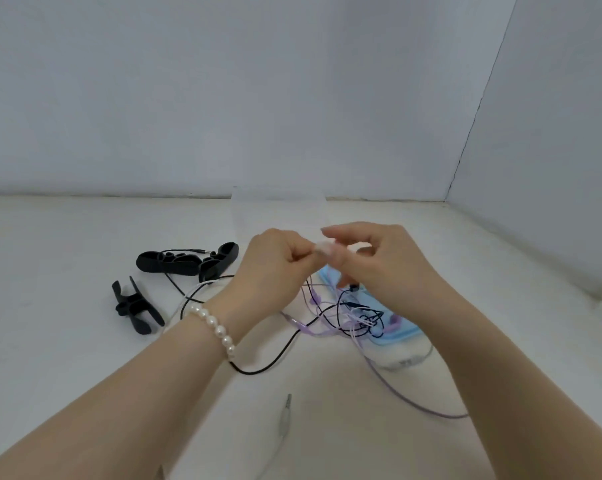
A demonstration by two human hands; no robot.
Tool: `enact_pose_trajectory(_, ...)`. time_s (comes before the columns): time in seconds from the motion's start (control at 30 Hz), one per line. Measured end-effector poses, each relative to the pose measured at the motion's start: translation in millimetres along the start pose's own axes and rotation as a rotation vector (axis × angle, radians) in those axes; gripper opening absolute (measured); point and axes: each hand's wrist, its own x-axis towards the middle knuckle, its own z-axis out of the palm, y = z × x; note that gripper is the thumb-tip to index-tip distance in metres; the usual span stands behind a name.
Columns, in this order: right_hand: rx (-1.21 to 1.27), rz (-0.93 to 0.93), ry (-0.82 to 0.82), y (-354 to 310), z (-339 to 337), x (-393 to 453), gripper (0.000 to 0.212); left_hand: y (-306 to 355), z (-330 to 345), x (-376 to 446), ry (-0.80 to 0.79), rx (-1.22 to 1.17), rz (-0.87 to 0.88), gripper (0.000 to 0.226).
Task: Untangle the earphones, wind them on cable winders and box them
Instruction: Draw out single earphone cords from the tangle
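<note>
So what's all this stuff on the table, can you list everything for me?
black plastic cable winders: three, black, far left of the table, two overlapping, one nearer
tangled thin earphone cables: several, black, purple and white, centre, under the hands
light blue flat case: one, blue, under the tangle
silver audio jack plug: one, grey, near centre
small whitish earphone piece: one, pinched between both hands
pearl bead bracelet: one, white, left wrist
left hand: one, pinching
right hand: one, pinching

A single head-worn view looks forward and down over the white table (pixel 85 341) from its near edge. It faces the far right corner, close above both forearms.
</note>
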Motion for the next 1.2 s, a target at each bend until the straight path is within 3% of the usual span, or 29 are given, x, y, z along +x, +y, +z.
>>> enact_pose_trajectory(0.1, -0.25, 0.107, 0.017, 4, -6, 4, 0.027, 1, -1, -2, 0.009, 0.031, 0.029, 0.012)
enact_pose_trajectory(0.2, -0.155, 0.09, -0.023, 11, -11, 4, 0.023, -3, 0, 0, -0.022, 0.079, 0.007, 0.009)
enact_pose_trajectory(0.27, 0.159, 0.003, 0.062, 9, -14, 5, 0.026, -8, 1, 2, -0.07, 0.116, -0.019, 0.008)
enact_pose_trajectory(0.4, 1.114, 0.005, 0.275, 7, -46, 8, 0.041, -24, -2, 7, -0.153, 0.166, -0.091, 0.015)
enact_pose_trajectory(0.5, 1.34, -0.003, 0.491, 26, -78, 8, 0.033, -33, -7, 11, -0.15, 0.194, -0.124, 0.014)
enact_pose_trajectory(0.6, 1.19, 0.071, 0.779, 49, -99, 9, 0.032, -37, -11, 15, -0.133, 0.19, -0.14, 0.014)
enact_pose_trajectory(0.7, 0.786, 0.254, 0.921, 57, -103, 12, 0.023, -38, -14, 18, -0.098, 0.027, -0.146, 0.02)
enact_pose_trajectory(0.73, 0.526, 0.336, 0.887, 58, -99, 14, 0.022, -38, -14, 18, -0.082, -0.003, -0.14, 0.019)
enact_pose_trajectory(0.83, -0.339, 0.478, 0.525, 61, -75, 19, 0.015, -35, -13, 17, -0.055, -0.023, -0.104, 0.014)
enact_pose_trajectory(0.9, -0.618, 0.542, 0.361, 54, -55, 18, 0.023, -32, -11, 16, -0.08, -0.005, -0.072, 0.012)
enact_pose_trajectory(1.0, -0.673, 0.348, 0.282, 47, -37, 19, 0.052, -30, -9, 13, -0.135, 0.004, -0.054, 0.011)
enact_pose_trajectory(1.1, -0.651, 0.061, 0.223, 45, -23, 18, 0.062, -27, -7, 11, -0.168, -0.015, -0.054, 0.011)
enact_pose_trajectory(1.2, -0.637, -0.09, 0.133, 41, -9, 17, 0.07, -24, -4, 8, -0.199, -0.045, -0.029, 0.011)
